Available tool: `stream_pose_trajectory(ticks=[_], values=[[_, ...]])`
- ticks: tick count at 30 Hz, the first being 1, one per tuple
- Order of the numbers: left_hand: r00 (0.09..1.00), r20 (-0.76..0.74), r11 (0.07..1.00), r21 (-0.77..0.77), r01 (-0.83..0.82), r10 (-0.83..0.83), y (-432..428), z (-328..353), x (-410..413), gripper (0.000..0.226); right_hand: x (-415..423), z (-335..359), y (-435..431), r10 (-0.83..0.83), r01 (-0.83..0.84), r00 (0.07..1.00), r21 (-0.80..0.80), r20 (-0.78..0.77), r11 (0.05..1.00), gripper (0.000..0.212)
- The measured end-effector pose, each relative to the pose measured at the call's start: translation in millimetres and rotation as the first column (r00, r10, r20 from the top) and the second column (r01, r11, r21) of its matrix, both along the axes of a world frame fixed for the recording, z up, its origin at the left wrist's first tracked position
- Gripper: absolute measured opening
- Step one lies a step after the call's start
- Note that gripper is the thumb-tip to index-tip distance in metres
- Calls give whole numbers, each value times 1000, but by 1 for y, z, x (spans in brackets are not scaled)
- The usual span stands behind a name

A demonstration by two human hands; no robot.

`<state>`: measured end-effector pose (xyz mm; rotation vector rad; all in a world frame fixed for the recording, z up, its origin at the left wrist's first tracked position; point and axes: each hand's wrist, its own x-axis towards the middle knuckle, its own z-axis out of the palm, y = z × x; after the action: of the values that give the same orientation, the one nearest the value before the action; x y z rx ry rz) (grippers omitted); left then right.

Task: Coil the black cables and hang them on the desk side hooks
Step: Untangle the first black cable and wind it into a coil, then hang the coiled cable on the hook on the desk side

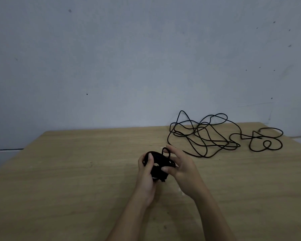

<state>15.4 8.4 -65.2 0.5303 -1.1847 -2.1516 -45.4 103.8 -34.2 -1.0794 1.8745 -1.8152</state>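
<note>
At frame center, you are gripping one coiled cable (159, 165) in both your left hand (146, 171) and right hand (181, 168); the loose cable (215, 134), upper right, is awaiting coiling, neither hung.

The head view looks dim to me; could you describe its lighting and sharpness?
Head view: dim, flat, bluish light with no glare; the coiled cable held by the left hand and right hand is a black mass, its turns unreadable; the loose cable on the desk is clearly outlined.
</note>
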Motion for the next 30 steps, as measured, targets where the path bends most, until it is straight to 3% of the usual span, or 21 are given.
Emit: stream_pose_trajectory(ticks=[3, 6, 8, 10, 14, 25, 30], values=[[993, 91, 985, -162, -60, 75, 0, -1, 0, 14, 1, 3, 1, -46, 46, 999, -24, -13, 999, 56], [980, 173, 970, -237, -58, 101, 0, 0, 1, 26, 0, 6, 4, -58, 63, 996, -68, 69, 996, 48], [988, 149, 986, -166, -4, 29, -1, 4, 5, 35, -1, 6, 4, -84, 99, 984, -93, 155, 991, 49], [993, 99, 992, -96, 77, -68, -2, 8, 12, 29, -3, 6, 3, -120, 153, 960, -115, 253, 982, 48], [981, 80, 968, -169, 188, -176, -1, 12, 28, 30, -2, 7, 3, -142, 218, 908, -157, 394, 963, 42], [998, 38, 995, -89, -36, 40, -3, 16, 40, 30, 13, -2, -22, -85, 168, 903, -165, 421, 972, 12], [992, 110, 993, -110, -44, 57, -19, 7, 32, 33, 12, -14, -45, -163, 241, 847, -93, 505, 966, 27]])
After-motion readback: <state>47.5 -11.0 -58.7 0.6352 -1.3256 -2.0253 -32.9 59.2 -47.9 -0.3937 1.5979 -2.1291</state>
